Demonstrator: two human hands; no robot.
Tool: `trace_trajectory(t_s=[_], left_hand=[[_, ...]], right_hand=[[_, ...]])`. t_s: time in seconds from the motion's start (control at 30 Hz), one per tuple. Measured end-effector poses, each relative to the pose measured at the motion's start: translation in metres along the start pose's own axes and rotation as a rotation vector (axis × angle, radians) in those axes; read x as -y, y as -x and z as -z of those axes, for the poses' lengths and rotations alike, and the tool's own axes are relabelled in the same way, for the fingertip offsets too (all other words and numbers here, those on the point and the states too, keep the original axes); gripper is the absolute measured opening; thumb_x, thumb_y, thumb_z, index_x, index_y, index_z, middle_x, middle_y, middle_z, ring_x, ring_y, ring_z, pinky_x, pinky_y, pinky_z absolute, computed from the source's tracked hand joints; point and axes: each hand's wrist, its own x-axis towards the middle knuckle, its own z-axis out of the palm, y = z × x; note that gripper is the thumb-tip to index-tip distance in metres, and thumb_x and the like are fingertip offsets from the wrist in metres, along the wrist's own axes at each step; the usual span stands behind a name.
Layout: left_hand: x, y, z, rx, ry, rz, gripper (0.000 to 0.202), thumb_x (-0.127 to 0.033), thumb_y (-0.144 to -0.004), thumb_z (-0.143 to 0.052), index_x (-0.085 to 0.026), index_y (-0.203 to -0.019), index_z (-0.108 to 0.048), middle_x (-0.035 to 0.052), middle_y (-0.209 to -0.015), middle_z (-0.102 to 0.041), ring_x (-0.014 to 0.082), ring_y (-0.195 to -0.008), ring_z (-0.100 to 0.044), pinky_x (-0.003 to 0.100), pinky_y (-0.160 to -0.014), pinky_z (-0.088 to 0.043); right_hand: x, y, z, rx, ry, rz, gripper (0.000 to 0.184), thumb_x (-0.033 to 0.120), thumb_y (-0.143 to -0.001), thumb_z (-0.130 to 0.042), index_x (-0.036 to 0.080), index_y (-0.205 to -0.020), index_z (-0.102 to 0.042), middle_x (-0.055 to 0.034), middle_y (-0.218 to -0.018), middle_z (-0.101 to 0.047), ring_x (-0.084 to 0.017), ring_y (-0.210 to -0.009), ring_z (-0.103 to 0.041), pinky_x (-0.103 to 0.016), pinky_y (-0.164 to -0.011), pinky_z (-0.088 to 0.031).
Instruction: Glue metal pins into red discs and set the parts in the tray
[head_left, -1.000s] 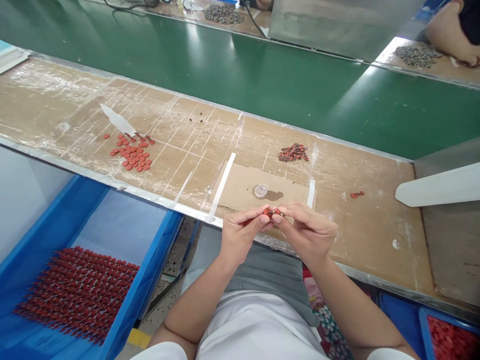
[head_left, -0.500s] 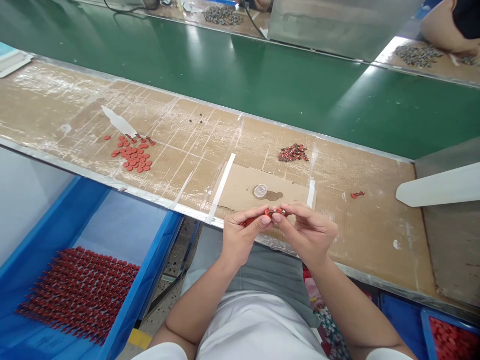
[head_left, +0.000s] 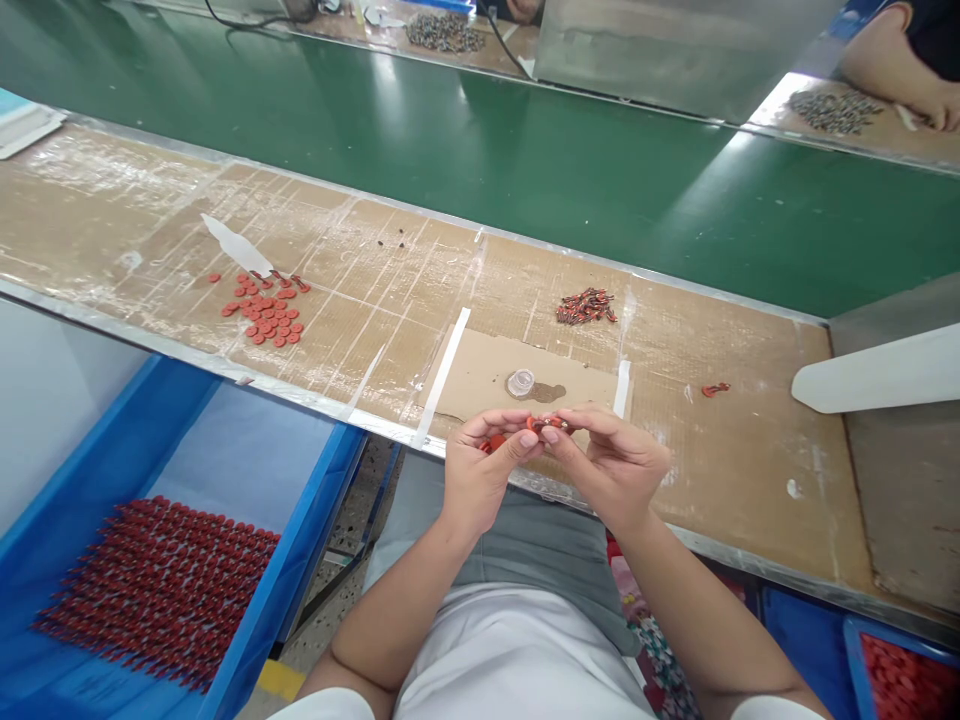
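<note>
My left hand [head_left: 480, 470] is closed, pinching the red disc end of a small red-and-dark part [head_left: 546, 424] between thumb and forefinger. More red discs [head_left: 491, 442] show tucked under its curled fingers. On the other end of the same part, my right hand [head_left: 619, 465] pinches with thumb and fingertips. Both hands meet just above the bench's front edge. Beyond them, on a cardboard sheet [head_left: 480, 365], sits a small clear round cup [head_left: 520, 383] beside a brown stain. A pile of small red-and-dark pieces [head_left: 586, 307] lies farther back.
Loose red discs [head_left: 274, 315] lie at the left by a white strip [head_left: 236, 242]. One finished-looking part [head_left: 715, 389] rests at right. A blue bin [head_left: 300, 520] holds rows of red parts [head_left: 165, 585]. A green belt [head_left: 450, 130] runs behind; a co-worker's arm [head_left: 896, 70] is across it.
My hands stay nearly in place, still pinching the part, with a slight shift of the fingers. Across the belt, the co-worker's hand has come more into view.
</note>
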Motion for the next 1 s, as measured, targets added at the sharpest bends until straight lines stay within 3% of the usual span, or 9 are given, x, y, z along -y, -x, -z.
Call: trace_trajectory(t_s=[0.2, 0.5, 0.73, 1.0], left_hand=[[0.001, 0.001, 0.000, -0.032, 0.033, 0.001, 0.021, -0.026, -0.066, -0.088, -0.017, -0.077, -0.073, 0.0015, -0.080, -0.077, 0.0141, -0.079, -0.074, 0.024, -0.075, -0.061], [0.004, 0.002, 0.003, 0.015, -0.027, -0.031, 0.015, -0.027, -0.075, -0.082, -0.020, -0.087, -0.078, 0.0048, -0.091, -0.079, 0.0168, -0.084, -0.076, 0.026, -0.078, -0.062], [0.003, 0.002, 0.001, -0.011, -0.033, -0.002, 0.019, -0.027, -0.070, -0.086, -0.017, -0.081, -0.074, 0.0050, -0.086, -0.079, 0.0172, -0.081, -0.076, 0.026, -0.076, -0.062], [0.004, -0.001, 0.009, 0.062, 0.017, 0.042, 0.019, -0.019, -0.068, -0.087, -0.016, -0.077, -0.071, 0.0012, -0.079, -0.076, 0.0116, -0.071, -0.073, 0.020, -0.068, -0.060]], right_hand=[[-0.004, 0.001, 0.000, -0.003, 0.045, 0.043, 0.030, 0.015, -0.075, -0.080, 0.027, -0.102, -0.075, -0.0045, -0.089, -0.077, -0.020, -0.078, -0.072, -0.035, -0.065, -0.060], [-0.001, -0.001, -0.001, -0.040, -0.005, -0.016, 0.028, 0.013, -0.075, -0.080, 0.027, -0.099, -0.076, -0.0038, -0.088, -0.078, -0.018, -0.076, -0.072, -0.034, -0.068, -0.061], [0.003, -0.005, 0.000, -0.042, -0.087, -0.190, 0.022, 0.015, -0.073, -0.083, 0.023, -0.093, -0.077, -0.0031, -0.084, -0.078, -0.015, -0.070, -0.073, -0.027, -0.066, -0.062], [0.011, -0.013, 0.003, 0.089, -0.235, -0.457, 0.025, 0.024, -0.071, -0.085, 0.022, -0.094, -0.076, -0.0010, -0.069, -0.074, -0.014, -0.062, -0.070, -0.026, -0.061, -0.060]])
